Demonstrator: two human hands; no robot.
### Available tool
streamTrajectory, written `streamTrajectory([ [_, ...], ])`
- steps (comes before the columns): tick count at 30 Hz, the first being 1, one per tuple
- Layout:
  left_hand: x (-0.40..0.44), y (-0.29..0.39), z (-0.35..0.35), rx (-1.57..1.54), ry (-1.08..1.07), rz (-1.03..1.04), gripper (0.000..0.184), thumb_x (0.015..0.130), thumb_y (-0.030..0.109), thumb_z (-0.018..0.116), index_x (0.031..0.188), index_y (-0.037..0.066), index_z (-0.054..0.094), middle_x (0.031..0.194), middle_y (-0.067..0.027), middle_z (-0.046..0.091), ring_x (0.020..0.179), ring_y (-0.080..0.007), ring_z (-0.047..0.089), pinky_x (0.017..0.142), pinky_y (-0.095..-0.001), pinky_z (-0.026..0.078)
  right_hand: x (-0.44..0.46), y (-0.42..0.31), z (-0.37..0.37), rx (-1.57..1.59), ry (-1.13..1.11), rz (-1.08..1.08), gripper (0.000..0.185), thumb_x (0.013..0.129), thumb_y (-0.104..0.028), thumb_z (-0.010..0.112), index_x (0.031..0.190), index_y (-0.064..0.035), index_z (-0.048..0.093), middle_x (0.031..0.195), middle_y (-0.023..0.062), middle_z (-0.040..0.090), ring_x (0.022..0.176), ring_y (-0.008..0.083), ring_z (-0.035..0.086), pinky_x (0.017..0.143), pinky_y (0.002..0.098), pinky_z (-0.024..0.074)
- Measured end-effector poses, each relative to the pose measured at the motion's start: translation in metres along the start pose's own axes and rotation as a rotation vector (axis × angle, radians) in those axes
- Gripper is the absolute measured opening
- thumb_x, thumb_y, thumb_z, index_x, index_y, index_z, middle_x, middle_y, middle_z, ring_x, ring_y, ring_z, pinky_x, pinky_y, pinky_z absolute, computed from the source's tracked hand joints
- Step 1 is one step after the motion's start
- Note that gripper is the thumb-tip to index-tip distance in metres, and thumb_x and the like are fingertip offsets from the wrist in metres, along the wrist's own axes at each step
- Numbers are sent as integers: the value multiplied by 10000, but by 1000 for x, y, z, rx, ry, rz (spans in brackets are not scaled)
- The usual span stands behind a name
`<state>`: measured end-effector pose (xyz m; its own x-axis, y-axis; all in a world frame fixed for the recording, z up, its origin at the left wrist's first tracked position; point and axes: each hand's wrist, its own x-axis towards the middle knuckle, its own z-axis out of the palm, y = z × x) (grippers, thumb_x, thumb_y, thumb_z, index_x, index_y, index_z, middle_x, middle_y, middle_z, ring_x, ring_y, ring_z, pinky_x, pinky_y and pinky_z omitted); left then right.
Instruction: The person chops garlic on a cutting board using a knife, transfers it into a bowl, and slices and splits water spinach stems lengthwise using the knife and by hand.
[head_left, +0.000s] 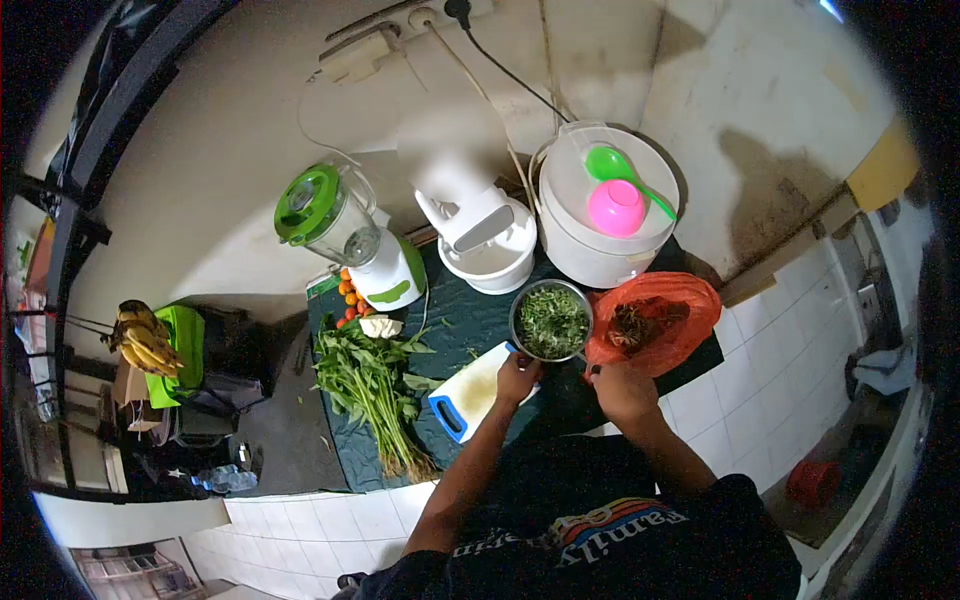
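A round metal bowl [514, 322] full of chopped green leaves [551, 320] is in front of me, over the far corner of a white cutting board [470, 392] with a blue edge. My left hand [518, 379] is closed at the bowl's near-left rim, above the board; its fingertips are partly hidden. My right hand [626, 393] is closed at the near-right side, where a short handle-like part with a dark end runs into the fingers. Just beyond that hand lies an open red plastic bag [680, 325] with brownish plant scraps [637, 326] in it.
Leafy greens with roots [375, 390] lie at the left of the dark green tablecloth [530, 415]. Behind them are tomatoes [350, 297] and a blender [345, 230]. A white stand mixer [485, 235] and a white lidded container [590, 250] carrying a pink bowl [616, 208] and green ladle [606, 163] stand along the wall.
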<state>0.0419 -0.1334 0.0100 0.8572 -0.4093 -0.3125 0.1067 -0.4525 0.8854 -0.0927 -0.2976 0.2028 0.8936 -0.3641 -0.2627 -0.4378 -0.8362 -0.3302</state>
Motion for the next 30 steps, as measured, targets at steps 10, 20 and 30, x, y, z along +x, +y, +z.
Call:
streamTrajectory([
  [10, -47, -46, -71, -221, 35, -68, 258, 1006, 227, 502, 1046, -5, 606, 699, -88, 636, 572, -176, 637, 512, -294, 502, 0, 10, -10, 86, 143, 50, 382, 926, -319, 613, 776, 28, 664, 745, 261, 638, 745, 442, 653, 643, 525, 513],
  [20, -96, -71, -121, -484, 193, -231, 265, 968, 182, 457, 958, 11, 659, 632, -9, 524, 493, -101, 480, 469, -261, 398, 8, -11, -7, 250, 1, 19, 271, 954, -257, 579, 938, 0, 666, 826, 213, 676, 808, 419, 659, 689, 518, 504],
  [30, -82, -72, -136, 27, 517, 9, 203, 961, 185, 575, 1081, 39, 648, 810, -132, 692, 695, -202, 682, 621, -333, 519, -2, 11, 28, -35, 50, -47, 335, 957, -323, 574, 1071, -15, 641, 953, 259, 667, 902, 451, 641, 767, 540, 498],
])
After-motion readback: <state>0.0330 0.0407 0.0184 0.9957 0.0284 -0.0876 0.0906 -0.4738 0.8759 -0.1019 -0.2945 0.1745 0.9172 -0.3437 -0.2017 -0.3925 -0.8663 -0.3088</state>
